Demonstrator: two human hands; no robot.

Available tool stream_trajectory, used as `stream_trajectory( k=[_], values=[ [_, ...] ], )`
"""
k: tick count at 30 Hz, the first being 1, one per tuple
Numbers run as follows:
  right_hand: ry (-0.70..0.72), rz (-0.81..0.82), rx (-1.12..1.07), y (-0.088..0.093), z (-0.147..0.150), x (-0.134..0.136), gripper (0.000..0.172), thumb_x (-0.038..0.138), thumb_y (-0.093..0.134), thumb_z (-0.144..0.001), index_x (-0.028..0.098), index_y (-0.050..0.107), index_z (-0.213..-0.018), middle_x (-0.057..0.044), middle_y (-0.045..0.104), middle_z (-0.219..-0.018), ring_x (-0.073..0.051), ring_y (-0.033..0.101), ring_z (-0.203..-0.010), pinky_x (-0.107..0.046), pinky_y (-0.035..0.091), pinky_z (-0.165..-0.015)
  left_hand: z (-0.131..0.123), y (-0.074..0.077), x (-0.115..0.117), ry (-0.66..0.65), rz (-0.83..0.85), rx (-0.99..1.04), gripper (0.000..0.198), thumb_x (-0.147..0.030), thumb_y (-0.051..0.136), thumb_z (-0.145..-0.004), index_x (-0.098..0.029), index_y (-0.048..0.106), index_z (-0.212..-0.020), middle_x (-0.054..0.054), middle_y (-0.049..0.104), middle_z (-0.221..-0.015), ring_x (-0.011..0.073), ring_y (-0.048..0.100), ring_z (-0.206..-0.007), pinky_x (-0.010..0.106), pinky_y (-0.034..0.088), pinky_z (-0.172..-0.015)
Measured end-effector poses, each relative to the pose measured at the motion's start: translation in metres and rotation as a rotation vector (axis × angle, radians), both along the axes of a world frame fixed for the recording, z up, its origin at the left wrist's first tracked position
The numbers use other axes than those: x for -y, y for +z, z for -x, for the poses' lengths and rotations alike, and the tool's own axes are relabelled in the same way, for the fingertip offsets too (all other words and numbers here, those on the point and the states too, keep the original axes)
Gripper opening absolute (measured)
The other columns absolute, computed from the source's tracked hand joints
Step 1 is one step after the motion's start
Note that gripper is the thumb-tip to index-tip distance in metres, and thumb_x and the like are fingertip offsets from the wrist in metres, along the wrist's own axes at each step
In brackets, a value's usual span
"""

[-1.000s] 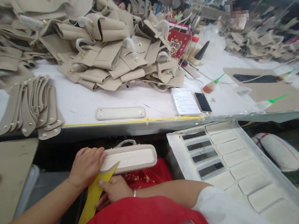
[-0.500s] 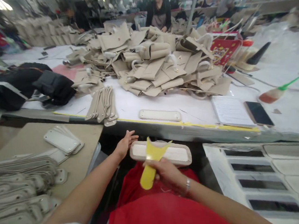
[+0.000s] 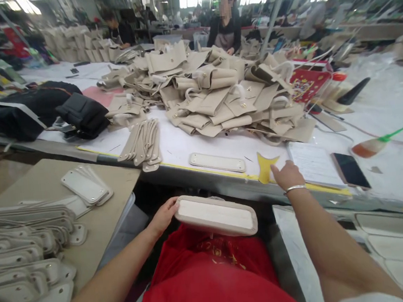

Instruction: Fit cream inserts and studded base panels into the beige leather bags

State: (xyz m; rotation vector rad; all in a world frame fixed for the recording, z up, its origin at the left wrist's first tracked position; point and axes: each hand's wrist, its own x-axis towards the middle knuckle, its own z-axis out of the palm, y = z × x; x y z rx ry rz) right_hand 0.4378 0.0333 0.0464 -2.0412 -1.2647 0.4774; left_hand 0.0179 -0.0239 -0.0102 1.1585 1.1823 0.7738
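My left hand (image 3: pixel 165 215) grips the left end of a beige oblong bag piece (image 3: pixel 216 215), fingers at its rim and thumb partly hidden. The piece lies across my lap, a white panel facing up inside its rounded beige border. At the table's front edge lies a yellow scraper-like plastic tool (image 3: pixel 266 165) with a curved, notched end. My right hand (image 3: pixel 289 176) is just to its right, fingers apart, one fingertip at or against its side. A cream strip with rivets (image 3: pixel 217 162) rests on the table straight ahead.
Beige bag parts (image 3: pixel 210 89) form a big heap on the white table. Riveted strips (image 3: pixel 140 144) are stacked front left, more on a board (image 3: pixel 119 177) at my left. A notebook (image 3: pixel 311 162), a phone (image 3: pixel 350 171) and a glue bottle (image 3: pixel 372 145) lie right. A person (image 3: pixel 228 31) stands opposite.
My right hand has moved from my lap up and right to the table, where the yellow tool now lies. My left hand has closed on the bag piece's left end.
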Motion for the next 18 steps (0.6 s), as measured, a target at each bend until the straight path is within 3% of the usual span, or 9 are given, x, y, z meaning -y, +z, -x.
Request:
stream_trajectory(
  k=[2,6,7,9,13,18],
  values=[
    [0.030,0.030,-0.034,-0.003,0.018,0.033,0.014,0.026,0.051,-0.079,0.015,0.056,-0.084,-0.018,0.058,-0.100,-0.028,0.050,-0.104,-0.047,0.031,-0.092,0.000,0.002,0.001,-0.032,-0.070,-0.112,0.053,-0.051,0.052,-0.075,-0.015,0.056,-0.113,0.009,0.059,-0.118,0.0248,0.051,-0.111,0.034,0.038,-0.096],
    [0.172,0.110,-0.171,-0.023,0.070,0.104,0.032,0.038,0.038,-0.087,0.020,0.064,-0.090,-0.005,0.066,-0.096,-0.018,0.059,-0.094,-0.034,0.042,-0.088,0.001,-0.003,0.002,-0.026,-0.070,-0.224,0.059,-0.056,0.048,-0.076,-0.016,0.052,-0.118,0.008,0.056,-0.123,0.0243,0.047,-0.117,0.034,0.033,-0.101],
    [0.267,0.102,-0.329,-0.030,0.081,0.118,0.035,0.041,0.038,-0.087,0.021,0.062,-0.101,-0.005,0.064,-0.105,-0.018,0.056,-0.101,-0.034,0.040,-0.092,0.001,-0.005,0.002,-0.028,-0.050,-0.220,0.060,-0.057,0.047,-0.076,-0.016,0.050,-0.120,0.008,0.054,-0.124,0.0242,0.046,-0.118,0.034,0.033,-0.102],
    [0.290,0.027,-0.568,-0.041,0.098,0.139,0.040,0.046,0.038,-0.087,0.023,0.057,-0.114,-0.003,0.058,-0.119,-0.018,0.051,-0.111,-0.033,0.035,-0.100,0.001,-0.009,0.003,-0.035,-0.018,-0.198,0.062,-0.057,0.047,-0.076,-0.017,0.048,-0.123,0.009,0.052,-0.128,0.0244,0.045,-0.119,0.034,0.033,-0.101],
    [0.222,-0.069,-0.792,-0.050,0.106,0.154,0.044,0.049,0.042,-0.085,0.022,0.053,-0.119,-0.003,0.054,-0.125,-0.018,0.046,-0.117,-0.033,0.031,-0.103,0.002,-0.009,0.006,-0.035,-0.053,-0.228,0.065,-0.058,0.045,-0.076,-0.016,0.046,-0.125,0.010,0.050,-0.130,0.0260,0.045,-0.119,0.036,0.034,-0.101],
    [0.215,-0.029,-0.483,-0.049,0.108,0.145,0.038,0.044,0.040,-0.085,0.020,0.054,-0.111,-0.005,0.059,-0.112,-0.017,0.052,-0.105,-0.031,0.038,-0.096,0.005,-0.008,0.000,-0.097,-0.175,-0.362,0.061,-0.057,0.042,-0.077,-0.016,0.050,-0.121,0.009,0.053,-0.126,0.0265,0.043,-0.121,0.037,0.031,-0.103]
  ],
)
